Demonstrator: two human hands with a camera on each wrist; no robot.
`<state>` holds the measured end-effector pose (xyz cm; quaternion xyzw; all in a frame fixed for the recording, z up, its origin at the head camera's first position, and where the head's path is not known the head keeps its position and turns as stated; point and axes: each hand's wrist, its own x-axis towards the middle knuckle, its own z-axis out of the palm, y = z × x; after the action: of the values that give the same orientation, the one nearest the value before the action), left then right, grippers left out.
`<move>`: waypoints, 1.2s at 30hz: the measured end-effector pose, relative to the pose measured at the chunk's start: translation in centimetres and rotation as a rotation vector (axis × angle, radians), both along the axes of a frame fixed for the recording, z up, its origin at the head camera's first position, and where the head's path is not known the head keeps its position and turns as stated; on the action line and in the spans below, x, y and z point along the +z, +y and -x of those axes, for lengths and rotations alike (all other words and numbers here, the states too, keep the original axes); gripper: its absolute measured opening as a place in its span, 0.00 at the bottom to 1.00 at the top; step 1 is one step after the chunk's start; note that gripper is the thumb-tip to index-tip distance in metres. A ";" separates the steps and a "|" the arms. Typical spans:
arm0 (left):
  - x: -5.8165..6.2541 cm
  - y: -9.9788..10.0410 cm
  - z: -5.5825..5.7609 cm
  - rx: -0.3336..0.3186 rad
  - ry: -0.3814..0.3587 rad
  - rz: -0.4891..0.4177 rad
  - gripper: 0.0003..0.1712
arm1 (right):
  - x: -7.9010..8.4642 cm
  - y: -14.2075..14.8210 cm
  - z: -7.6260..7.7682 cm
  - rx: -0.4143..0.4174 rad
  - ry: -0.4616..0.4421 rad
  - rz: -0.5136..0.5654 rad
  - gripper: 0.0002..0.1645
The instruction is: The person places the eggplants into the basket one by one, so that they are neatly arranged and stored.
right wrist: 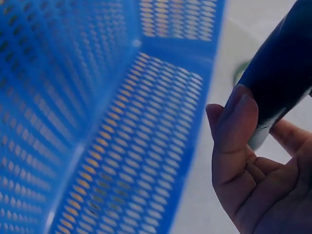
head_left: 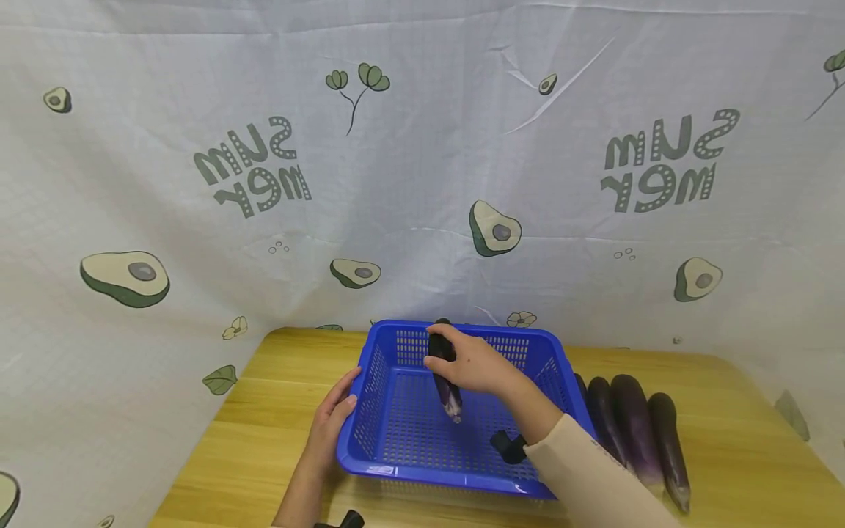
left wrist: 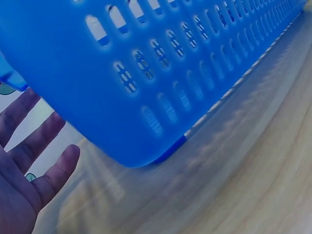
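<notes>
In the head view a blue plastic basket (head_left: 455, 480) with slotted walls sits on the wooden table. Above its inside, my right hand (head_left: 472, 363) holds a dark purple eggplant (head_left: 444, 381), thumb on one side and fingers on the other, its pale end tilted down. The right wrist view shows that eggplant (right wrist: 280, 68) in the grasp beside the basket wall (right wrist: 131, 131). My left hand (head_left: 325, 425) touches the basket's left side with fairly straight fingers. From the left wrist, its spread fingers (left wrist: 41, 139) show at the basket's corner (left wrist: 117, 131).
Several more eggplants (head_left: 637, 425) lie side by side on the table (head_left: 733, 440), right of the basket; the sleeve and basket partly cover them. A white cloth (head_left: 422, 169) printed with avocados hangs behind. Black wrist-camera parts (head_left: 508, 446) show by the right wrist.
</notes>
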<state>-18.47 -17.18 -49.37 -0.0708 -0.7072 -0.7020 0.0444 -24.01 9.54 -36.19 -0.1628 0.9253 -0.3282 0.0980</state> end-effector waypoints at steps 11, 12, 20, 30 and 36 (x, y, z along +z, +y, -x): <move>-0.1 0.1 0.2 -0.025 0.027 -0.017 0.28 | -3.8 -4.8 1.5 0.126 -0.094 0.034 0.34; -0.1 0.2 0.2 -0.030 0.032 -0.019 0.28 | -4.2 -5.1 1.6 0.124 -0.114 0.045 0.33; -0.3 0.5 0.1 -0.043 0.037 -0.036 0.28 | -6.3 -7.1 1.8 0.132 -0.214 0.094 0.29; 0.1 0.2 -0.1 -0.035 0.039 -0.048 0.28 | -6.8 -8.0 2.4 0.137 -0.286 0.176 0.34; 0.1 0.4 -0.1 -0.041 0.000 -0.063 0.28 | -6.9 -8.0 2.7 0.122 -0.329 0.158 0.39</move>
<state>-18.40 -16.80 -49.25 -0.0838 -0.6832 -0.7246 0.0323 -26.67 1.57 -43.11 -0.1700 0.8565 -0.4156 0.2546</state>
